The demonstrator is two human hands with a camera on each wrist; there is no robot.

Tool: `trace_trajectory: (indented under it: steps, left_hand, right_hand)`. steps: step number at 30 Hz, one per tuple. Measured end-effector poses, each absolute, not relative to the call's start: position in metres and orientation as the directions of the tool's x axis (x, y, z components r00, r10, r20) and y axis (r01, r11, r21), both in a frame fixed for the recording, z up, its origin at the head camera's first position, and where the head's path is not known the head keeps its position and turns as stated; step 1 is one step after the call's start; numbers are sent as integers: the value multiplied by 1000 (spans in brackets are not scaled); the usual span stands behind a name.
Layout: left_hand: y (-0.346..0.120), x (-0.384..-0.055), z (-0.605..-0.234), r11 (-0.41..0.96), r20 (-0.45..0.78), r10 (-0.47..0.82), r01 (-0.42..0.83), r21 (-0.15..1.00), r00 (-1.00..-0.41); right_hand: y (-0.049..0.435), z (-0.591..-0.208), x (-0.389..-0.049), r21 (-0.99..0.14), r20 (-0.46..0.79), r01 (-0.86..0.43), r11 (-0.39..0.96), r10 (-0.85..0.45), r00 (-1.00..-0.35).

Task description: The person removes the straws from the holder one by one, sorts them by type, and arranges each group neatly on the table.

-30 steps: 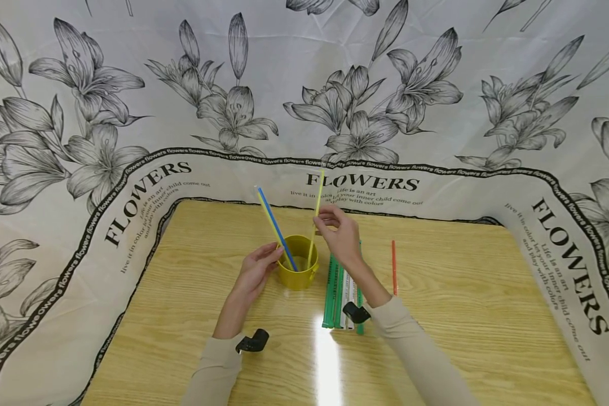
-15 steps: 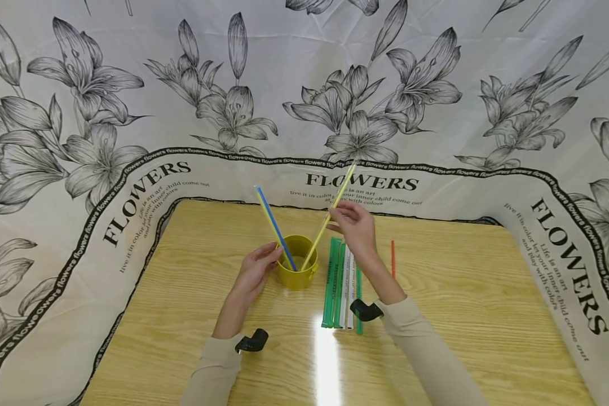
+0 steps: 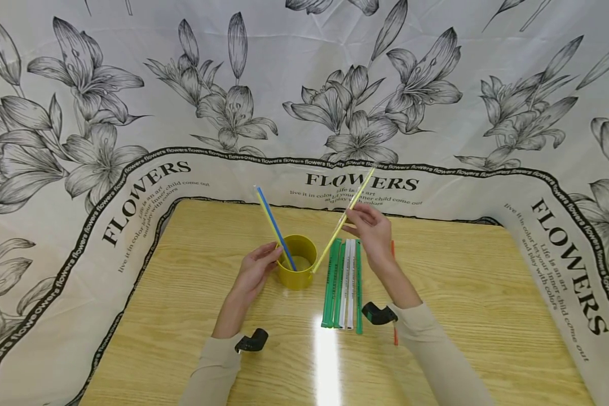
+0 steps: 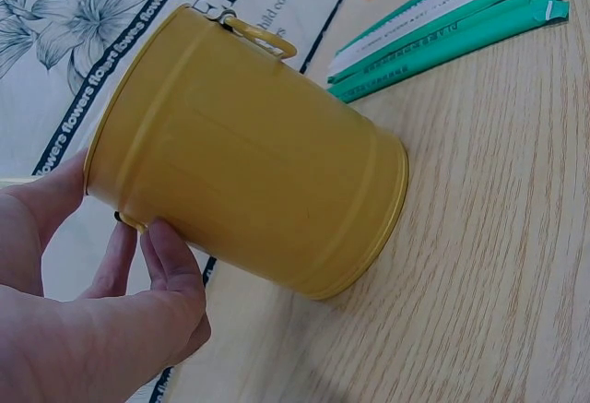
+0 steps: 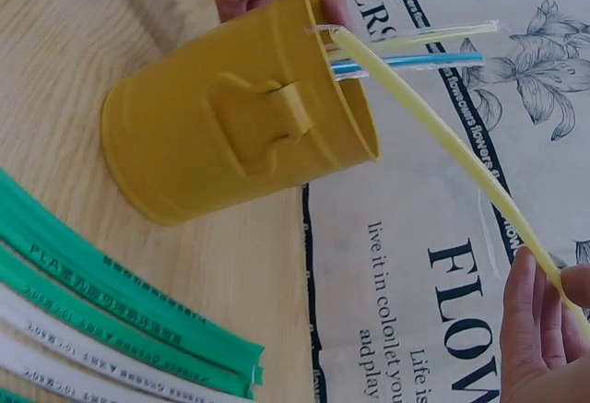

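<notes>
My left hand (image 3: 255,272) holds a yellow metal bucket (image 3: 296,280) at its left side, fingers at the rim and the small side handle in the left wrist view. Leaning inside the bucket are a blue straw (image 5: 415,62) and a yellow straw (image 5: 433,33), both apparently in clear wrappers. My right hand (image 3: 373,234) pinches another yellow straw (image 5: 452,145) in a clear wrapper. That straw slants up to the right, its lower end close to the bucket's right rim. Whether this end touches the rim I cannot tell.
Right of the bucket, several long green packets (image 3: 330,293) and white packets (image 3: 350,287) lie side by side on the wooden table (image 3: 182,316). A red straw (image 3: 396,336) lies farther right, partly under my right forearm. Flower-printed cloth (image 3: 436,192) stands around the table.
My right hand has moved right, tilting the yellow straw over and drawing its lower end from inside the bucket to the right rim. The left hand and bucket have stayed put.
</notes>
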State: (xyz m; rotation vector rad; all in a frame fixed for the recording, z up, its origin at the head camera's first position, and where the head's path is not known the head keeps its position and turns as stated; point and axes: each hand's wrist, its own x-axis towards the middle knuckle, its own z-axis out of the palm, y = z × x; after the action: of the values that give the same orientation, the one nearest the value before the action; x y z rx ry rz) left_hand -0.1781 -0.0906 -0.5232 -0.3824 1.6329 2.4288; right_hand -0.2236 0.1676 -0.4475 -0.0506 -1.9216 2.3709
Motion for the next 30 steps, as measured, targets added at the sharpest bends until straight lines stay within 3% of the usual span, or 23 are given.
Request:
trace_trajectory:
  steps: [30]
  left_hand:
    - [-89, -179, -523, -390, -310, 4, -287, 875, -951]
  right_hand:
    - [222, -484, -196, -998, -48, 43, -55, 96, -994]
